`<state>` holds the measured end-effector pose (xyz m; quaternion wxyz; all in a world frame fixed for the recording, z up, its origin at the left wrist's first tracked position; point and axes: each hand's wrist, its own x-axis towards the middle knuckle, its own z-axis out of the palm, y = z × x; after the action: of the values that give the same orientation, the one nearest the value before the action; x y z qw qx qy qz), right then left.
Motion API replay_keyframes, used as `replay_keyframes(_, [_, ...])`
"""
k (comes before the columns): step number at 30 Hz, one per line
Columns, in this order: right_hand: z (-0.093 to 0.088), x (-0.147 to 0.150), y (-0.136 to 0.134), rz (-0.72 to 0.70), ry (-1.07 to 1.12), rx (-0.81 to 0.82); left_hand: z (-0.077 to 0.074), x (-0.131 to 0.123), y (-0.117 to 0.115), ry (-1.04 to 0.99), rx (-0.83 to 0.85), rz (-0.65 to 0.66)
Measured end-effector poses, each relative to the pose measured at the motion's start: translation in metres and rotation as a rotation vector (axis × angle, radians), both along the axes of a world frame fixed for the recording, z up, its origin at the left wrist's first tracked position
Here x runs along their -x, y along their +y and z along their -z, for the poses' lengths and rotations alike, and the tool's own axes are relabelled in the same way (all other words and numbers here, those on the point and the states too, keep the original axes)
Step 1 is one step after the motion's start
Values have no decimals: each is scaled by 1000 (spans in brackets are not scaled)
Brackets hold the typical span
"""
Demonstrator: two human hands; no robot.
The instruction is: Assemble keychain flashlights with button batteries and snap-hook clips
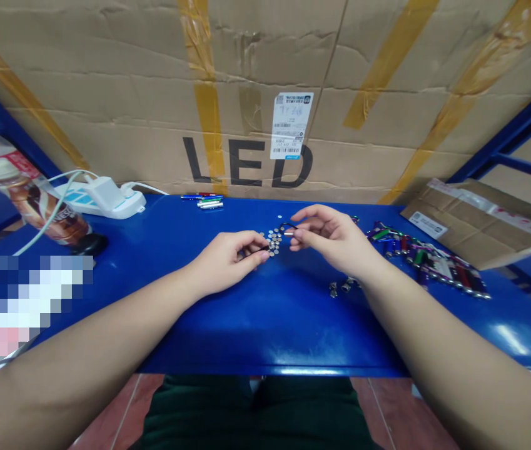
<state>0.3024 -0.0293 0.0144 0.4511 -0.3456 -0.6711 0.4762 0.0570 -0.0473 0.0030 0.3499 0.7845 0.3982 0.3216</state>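
Observation:
My left hand is closed in a pinch around a small dark piece, mostly hidden by the fingers. My right hand pinches a small silver-coloured cylinder between thumb and fingertips, and a thin black loop curves up beside it. Between and just behind the two hands lies a loose cluster of small round silver discs that look like button cells. Some discs are partly covered by my left fingertips. Small shiny metal parts rest under my right wrist.
Colourful small metal tubes lie heaped on the blue table at right, before a cardboard box. Several thin tubes lie at the back. A power strip and drink bottle stand left. A large carton walls the back.

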Motion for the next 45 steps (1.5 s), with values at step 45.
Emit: replay_keyframes(45, [6,35,-26,76,51,-104,0,-8,-7,-292,148,37])
